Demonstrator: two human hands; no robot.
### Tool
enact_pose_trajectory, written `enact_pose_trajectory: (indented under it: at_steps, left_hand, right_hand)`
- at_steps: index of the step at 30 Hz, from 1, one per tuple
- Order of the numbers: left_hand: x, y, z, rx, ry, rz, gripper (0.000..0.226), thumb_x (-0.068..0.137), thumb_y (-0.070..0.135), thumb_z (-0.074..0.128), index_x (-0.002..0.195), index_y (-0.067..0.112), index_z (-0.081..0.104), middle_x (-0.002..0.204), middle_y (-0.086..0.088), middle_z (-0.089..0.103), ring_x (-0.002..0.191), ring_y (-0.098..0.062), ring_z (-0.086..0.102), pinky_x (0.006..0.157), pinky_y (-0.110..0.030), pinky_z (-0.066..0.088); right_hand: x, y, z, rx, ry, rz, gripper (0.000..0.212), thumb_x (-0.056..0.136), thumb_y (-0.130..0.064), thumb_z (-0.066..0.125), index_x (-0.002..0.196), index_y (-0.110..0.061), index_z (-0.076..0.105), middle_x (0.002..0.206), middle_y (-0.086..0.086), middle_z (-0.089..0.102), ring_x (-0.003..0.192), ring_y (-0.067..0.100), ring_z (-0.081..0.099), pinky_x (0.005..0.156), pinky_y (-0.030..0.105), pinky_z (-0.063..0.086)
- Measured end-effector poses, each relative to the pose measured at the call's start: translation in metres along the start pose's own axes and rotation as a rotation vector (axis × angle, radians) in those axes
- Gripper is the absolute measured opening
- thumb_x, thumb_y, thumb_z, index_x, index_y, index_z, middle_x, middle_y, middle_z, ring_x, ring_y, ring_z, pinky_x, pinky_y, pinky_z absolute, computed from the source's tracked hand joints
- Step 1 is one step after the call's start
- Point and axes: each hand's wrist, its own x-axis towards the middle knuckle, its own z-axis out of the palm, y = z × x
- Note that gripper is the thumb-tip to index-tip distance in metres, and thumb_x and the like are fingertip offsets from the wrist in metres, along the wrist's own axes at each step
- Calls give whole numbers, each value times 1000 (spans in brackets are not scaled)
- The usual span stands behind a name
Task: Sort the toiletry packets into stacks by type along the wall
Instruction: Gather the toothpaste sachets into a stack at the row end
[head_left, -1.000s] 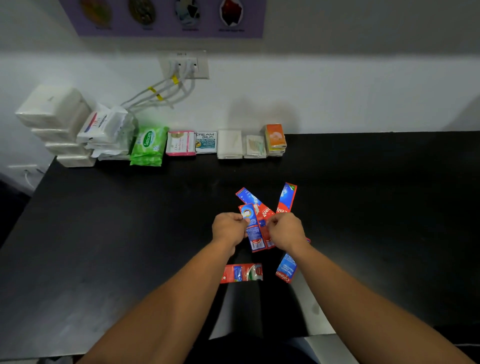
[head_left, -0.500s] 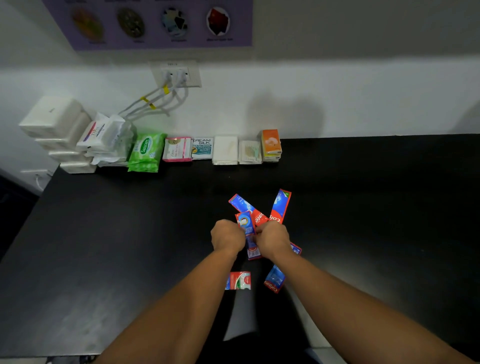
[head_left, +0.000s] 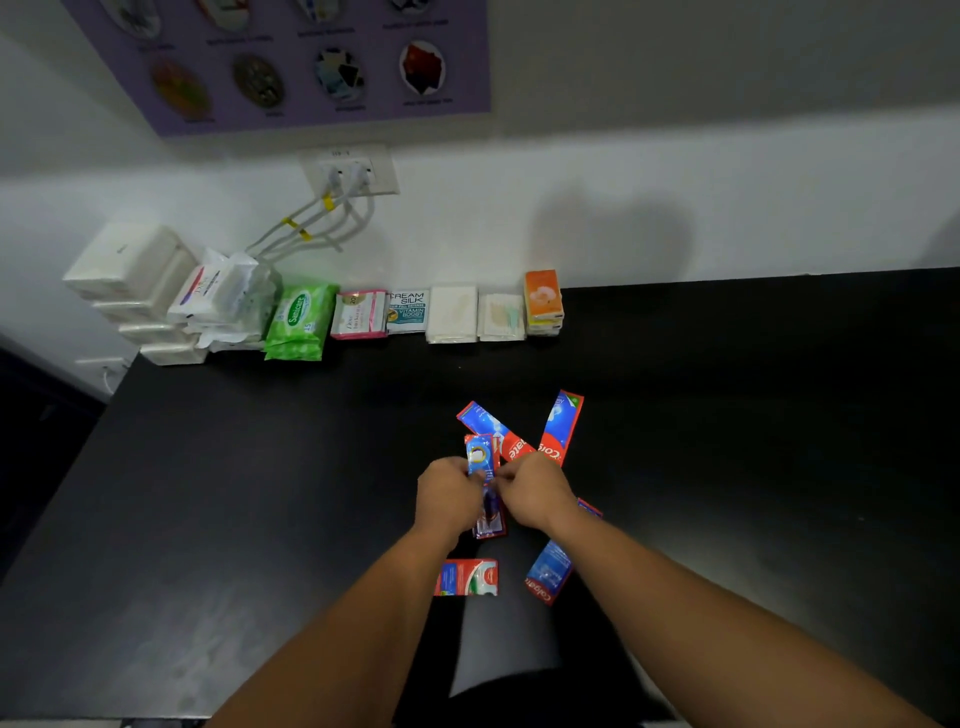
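Together, curled fingers of left hand (head_left: 448, 496) and right hand (head_left: 536, 489) pinch 1 toothpaste sachet (head_left: 480, 456).

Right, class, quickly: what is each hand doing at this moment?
Left hand: pinches the toothpaste sachet.
Right hand: pinches the same toothpaste sachet.

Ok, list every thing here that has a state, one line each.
held sachet: pinched between both hands.
left hand: pinches the held sachet.
right hand: pinches the held sachet.
loose sachets: four flat on the table, unsorted.
orange stack: stacked at the wall.
wipes: lying in the wall row.
plugs: in the socket.
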Motion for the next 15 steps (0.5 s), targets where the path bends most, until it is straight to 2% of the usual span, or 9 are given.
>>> enact_pose_trajectory:
  at_steps: [2,4,5,7,10,12,15]
  left_hand:
    - [1,-6,-10,-118,-5,-60,11,97,20,64,102,14,72,96,-5,73,86,-17,72,76,-39,61]
    - [5,-14,-20,-230,10,-105,8,97,19,64,100,14,70,94,-5,73,85,-19,73,81,-45,62]
    - [6,-16,-25,-270,23,-110,8,97,19,64,101,13,68,92,-3,72,85,-18,73,80,-44,62]
    - [5,-17,-38,-328,33,-97,7,98,18,63,104,15,65,91,0,70,83,-14,71,72,-35,61]
    - [3,-15,-55,-368,44,-11,6,98,15,62,101,15,67,93,-3,74,78,-10,72,62,-24,55]
    - [6,-16,-66,-358,74,16,8,99,14,62,99,20,67,96,-4,74,79,-10,71,64,-24,55]
    - [14,-19,-77,-347,132,-6,12,98,16,63,109,15,67,103,-7,73,84,-14,71,68,-29,56]
  right_hand:
    - [7,-5,-10,-105,142,-58,20,96,-20,55,106,-13,71,106,8,68,96,22,65,84,36,55]
    - [17,-9,-19,-229,303,-126,26,92,-15,57,117,-12,65,117,9,60,109,27,58,89,37,51]
    - [23,-9,-23,-286,319,-144,32,90,-14,60,123,-12,61,122,9,58,115,28,53,93,38,48]
    - [31,-13,-27,-441,244,-157,39,88,-15,64,127,-12,58,126,8,55,120,28,47,97,39,44]
    - [34,-15,-26,-637,153,-271,36,90,-11,57,125,-16,62,126,6,53,119,29,45,97,43,41]
    - [33,-14,-22,-669,106,-383,39,91,-12,56,130,-19,61,130,4,51,120,28,44,96,43,40]
    - [30,-13,-17,-676,6,-581,44,92,-13,60,134,-23,57,139,0,49,121,25,42,95,40,40]
